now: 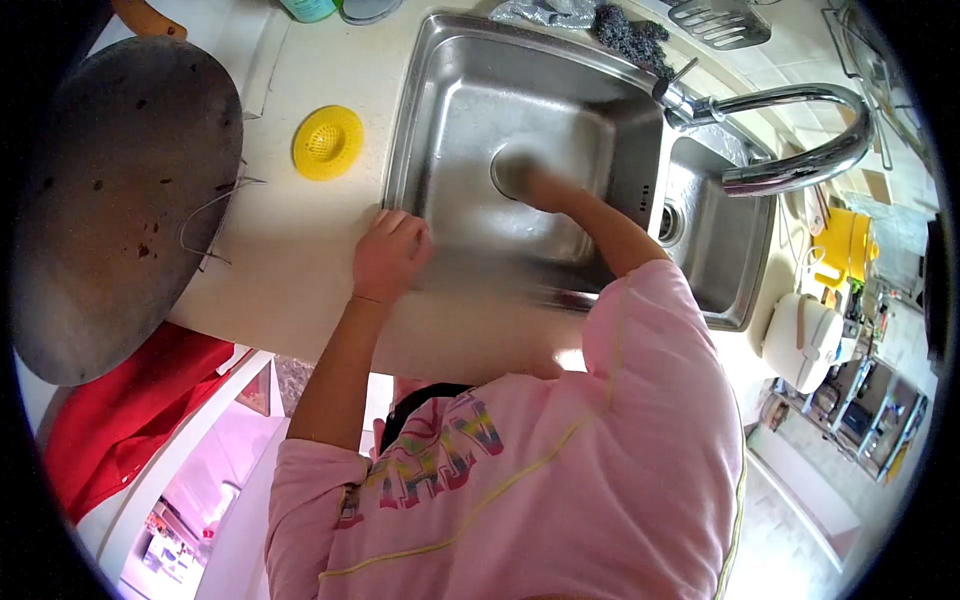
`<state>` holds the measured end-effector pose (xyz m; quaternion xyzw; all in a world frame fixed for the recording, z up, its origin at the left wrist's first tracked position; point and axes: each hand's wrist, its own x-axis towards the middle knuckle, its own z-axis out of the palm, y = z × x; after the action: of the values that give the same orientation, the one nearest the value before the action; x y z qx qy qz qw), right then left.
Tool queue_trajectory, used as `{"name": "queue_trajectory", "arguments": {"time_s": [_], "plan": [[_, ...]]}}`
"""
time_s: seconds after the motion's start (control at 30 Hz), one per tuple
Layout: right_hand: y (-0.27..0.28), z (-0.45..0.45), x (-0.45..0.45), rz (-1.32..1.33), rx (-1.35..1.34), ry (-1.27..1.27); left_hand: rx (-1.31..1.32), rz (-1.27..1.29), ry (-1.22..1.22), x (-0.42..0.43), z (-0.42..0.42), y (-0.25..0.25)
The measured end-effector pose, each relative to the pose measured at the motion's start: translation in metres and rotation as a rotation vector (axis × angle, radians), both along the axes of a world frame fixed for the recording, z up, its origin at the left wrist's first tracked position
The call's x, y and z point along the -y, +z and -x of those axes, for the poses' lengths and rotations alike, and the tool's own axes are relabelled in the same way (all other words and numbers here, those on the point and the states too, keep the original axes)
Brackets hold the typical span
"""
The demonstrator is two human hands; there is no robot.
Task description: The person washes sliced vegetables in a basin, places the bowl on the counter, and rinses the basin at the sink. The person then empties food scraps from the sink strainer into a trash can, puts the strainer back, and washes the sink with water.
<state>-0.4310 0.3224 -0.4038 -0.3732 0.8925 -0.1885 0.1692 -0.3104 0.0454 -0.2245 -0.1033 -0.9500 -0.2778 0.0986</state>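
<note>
My right hand (548, 188) is inside the large steel sink basin (480, 110), low over the round drain (508, 172). Motion smears its fingers, and a dark blurred patch lies at their tips. Whether it holds anything cannot be told. At the basin's near left corner my left hand (392, 252) rests on the counter against the sink rim, its fingers curled together with nothing visible in them. A yellow sink strainer (328, 143) lies on the counter left of the basin, apart from both hands.
A curved chrome faucet (800, 95) reaches over the smaller basin (710, 230) at the right. Behind the sink lie a dark scouring pad (632, 40) and a slotted turner (720, 22). A big dark round pan or lid (130, 200) stands at the left, above red cloth (150, 410).
</note>
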Motion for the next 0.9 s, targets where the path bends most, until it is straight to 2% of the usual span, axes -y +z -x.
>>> {"name": "queue_trajectory", "arguments": {"time_s": [0.07,0.17,0.27,0.33,0.4,0.6,0.67,0.7,0.73,0.77,0.9], "plan": [[-0.013,0.002,-0.012,0.165,0.125,-0.047,0.015,-0.015,0.014,-0.004,-0.002,0.001],[-0.021,0.005,-0.014,-0.242,0.094,-0.048,0.037,-0.029,0.021,-0.004,-0.001,0.002],[-0.072,-0.002,-0.026,0.022,-0.035,-0.147,0.064,-0.019,0.004,-0.004,-0.001,0.005],[-0.069,-0.013,-0.028,0.082,-0.098,-0.170,0.047,-0.002,-0.008,-0.008,0.001,0.013],[-0.040,-0.021,-0.022,0.071,-0.145,-0.151,0.046,0.009,-0.006,-0.008,0.001,0.016],[0.094,-0.008,-0.023,0.029,-0.332,-0.070,0.005,-0.065,0.015,-0.012,-0.001,0.017],[0.119,-0.004,-0.034,0.101,-0.446,-0.068,-0.073,-0.048,-0.029,-0.007,-0.004,0.012],[0.125,-0.004,-0.040,0.015,-0.627,-0.047,-0.136,-0.026,-0.056,-0.001,-0.007,0.001],[0.138,-0.009,-0.041,0.017,-0.624,-0.094,-0.201,-0.004,-0.085,0.000,-0.008,-0.002],[0.153,-0.014,-0.043,0.020,-0.623,-0.144,-0.059,-0.048,-0.020,0.000,-0.011,-0.004],[0.217,-0.055,-0.043,-0.019,-0.683,-0.233,-0.069,0.052,-0.042,-0.002,-0.013,0.002]]}}
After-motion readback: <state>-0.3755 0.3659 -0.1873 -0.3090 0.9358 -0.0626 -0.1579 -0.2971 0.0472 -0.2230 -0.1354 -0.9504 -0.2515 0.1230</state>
